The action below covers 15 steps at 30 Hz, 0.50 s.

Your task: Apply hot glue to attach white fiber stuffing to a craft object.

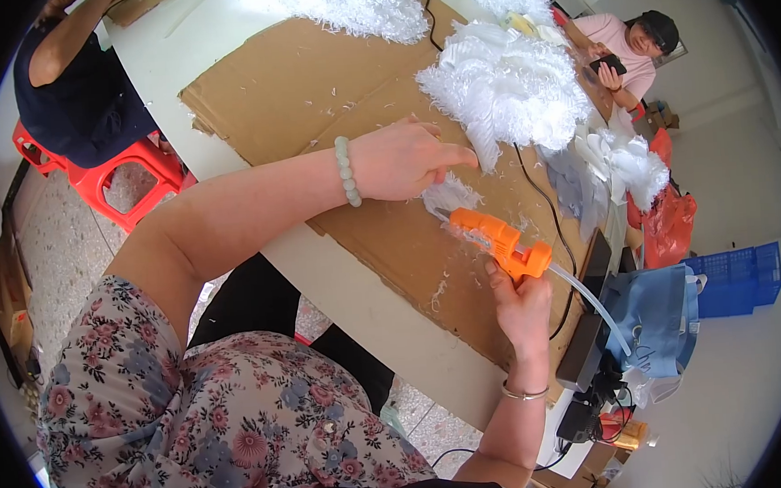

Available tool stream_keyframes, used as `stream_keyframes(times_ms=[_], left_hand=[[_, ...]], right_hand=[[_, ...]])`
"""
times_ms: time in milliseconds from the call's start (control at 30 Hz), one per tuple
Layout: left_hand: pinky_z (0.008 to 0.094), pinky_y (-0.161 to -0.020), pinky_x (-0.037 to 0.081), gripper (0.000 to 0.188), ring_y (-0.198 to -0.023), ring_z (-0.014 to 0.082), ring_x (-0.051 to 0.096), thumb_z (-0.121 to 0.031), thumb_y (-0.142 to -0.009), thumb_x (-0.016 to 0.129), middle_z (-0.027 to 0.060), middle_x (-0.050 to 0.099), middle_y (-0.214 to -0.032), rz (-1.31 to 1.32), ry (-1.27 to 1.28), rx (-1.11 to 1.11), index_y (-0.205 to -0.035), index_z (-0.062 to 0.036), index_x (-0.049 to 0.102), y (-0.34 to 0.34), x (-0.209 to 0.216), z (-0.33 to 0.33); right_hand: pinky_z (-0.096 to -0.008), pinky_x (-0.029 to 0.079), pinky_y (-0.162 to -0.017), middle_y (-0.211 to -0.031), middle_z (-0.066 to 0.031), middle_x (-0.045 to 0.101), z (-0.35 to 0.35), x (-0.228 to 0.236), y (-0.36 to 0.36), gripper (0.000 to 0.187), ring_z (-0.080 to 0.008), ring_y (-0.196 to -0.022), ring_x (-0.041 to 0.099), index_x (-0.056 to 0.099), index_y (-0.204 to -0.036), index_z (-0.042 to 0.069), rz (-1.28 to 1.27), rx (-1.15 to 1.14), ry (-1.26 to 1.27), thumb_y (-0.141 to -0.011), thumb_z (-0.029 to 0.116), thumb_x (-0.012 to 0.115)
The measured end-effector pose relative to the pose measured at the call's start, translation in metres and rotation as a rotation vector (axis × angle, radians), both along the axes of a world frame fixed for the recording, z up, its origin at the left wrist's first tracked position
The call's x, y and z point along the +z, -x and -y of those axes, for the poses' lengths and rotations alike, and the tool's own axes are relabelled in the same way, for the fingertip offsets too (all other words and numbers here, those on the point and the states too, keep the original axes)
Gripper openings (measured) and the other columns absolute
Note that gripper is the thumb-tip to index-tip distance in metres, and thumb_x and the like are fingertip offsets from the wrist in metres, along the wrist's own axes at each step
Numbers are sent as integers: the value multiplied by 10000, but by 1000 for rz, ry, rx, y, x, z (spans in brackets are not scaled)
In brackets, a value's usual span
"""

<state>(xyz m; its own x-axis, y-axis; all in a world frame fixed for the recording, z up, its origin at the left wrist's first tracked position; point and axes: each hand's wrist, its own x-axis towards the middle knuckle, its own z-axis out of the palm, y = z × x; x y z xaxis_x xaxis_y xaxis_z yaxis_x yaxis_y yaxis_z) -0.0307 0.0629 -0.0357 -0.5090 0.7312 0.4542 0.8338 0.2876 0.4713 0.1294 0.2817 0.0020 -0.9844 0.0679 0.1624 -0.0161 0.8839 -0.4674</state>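
My right hand [521, 306] is wrapped round the handle of an orange glue gun [490, 234]. A clear glue stick [593, 301] sticks out of the gun's back end. The nozzle points up-left, at a small white fringed piece [452, 192] low over the cardboard. My left hand [408, 160] is at that piece with the thumb side down; the fingers are bent and the index reaches out to the right. It seems to pinch the piece's edge, though the contact is partly hidden. A large heap of white fringed strips [510, 84] lies just beyond my left fingertips.
Brown cardboard [309, 88] with white scraps covers much of the white table [357, 286]. A black cable [544, 199] runs along the right. Another white heap [363, 9] lies at the far edge. A person [629, 46] holds a phone; another sits on a red stool [127, 184].
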Motion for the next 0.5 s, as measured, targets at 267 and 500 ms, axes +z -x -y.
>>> stream_keyframes(times_ms=[267, 500], left_hand=[[380, -888, 391, 444, -854, 251, 557, 19, -797, 471, 2, 670, -803, 37, 20, -7, -1209, -136, 534, 0, 3, 1], [380, -901, 387, 435, -850, 250, 563, 22, -804, 454, 5, 671, -797, 3, 4, -4, -1200, -140, 533, 1, -1, 0]], right_hand=[[-243, 374, -534, -659, 15, 525, 0, -2, -1, 165, -70, -593, 440, 629, -947, -14, 9, -5, 134, -844, 113, 658], [-368, 415, -532, -587, -101, 536, 3, -6, 4, 170, -265, -539, 527, 628, -886, 0, -53, 33, 154, -788, 123, 693]])
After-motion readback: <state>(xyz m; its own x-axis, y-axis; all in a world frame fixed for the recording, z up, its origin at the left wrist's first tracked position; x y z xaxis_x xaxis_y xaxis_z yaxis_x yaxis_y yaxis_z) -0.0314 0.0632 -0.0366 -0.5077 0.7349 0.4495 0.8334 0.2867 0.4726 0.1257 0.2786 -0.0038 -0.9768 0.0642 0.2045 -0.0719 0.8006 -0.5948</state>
